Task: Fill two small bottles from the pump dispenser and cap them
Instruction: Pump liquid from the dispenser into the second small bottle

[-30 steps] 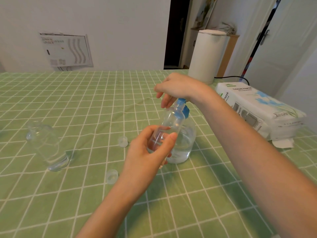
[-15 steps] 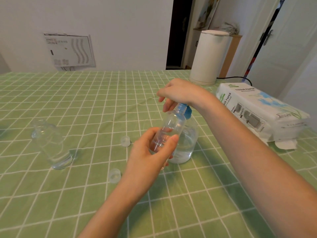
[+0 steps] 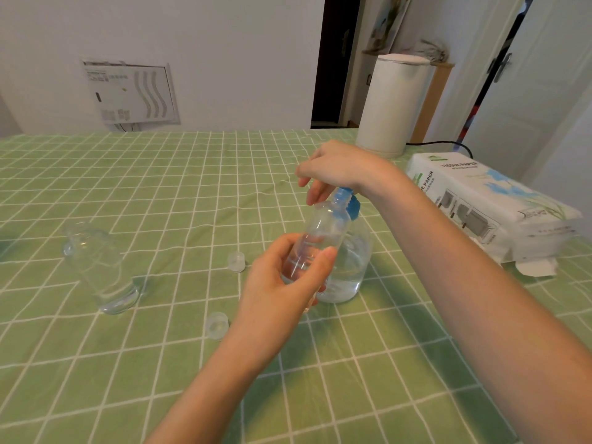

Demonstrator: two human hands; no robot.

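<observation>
Little has shifted since a second ago: the left grip keeps the small bottle tipped up to the spout, and the right grip stays on top of the blue pump head. The left grip is clasped round the lower half of that bottle, thumb on the near side. It holds the bottle off the surface, mouth up under the spout, directly in front of the pump dispenser. The right grip lies over the pump head with its fingers hanging relaxed, clutching nothing and bearing down from above. A thin level of clear liquid shows low in the held bottle, so filling looks far from done. To do this step well, I judge that the narrow mouth must stay snug under the spout through every stroke, or liquid will run over the fingers and cloth. Strokes should go straight down, since nothing steadies the dispenser's base and a slanted push could tip or slide it. The level can be watched through the clear wall to stop short of the neck. The second bottle stands well apart at the left. Between it and the left grip lie the farther cap and the nearer cap, handy for capping.
</observation>
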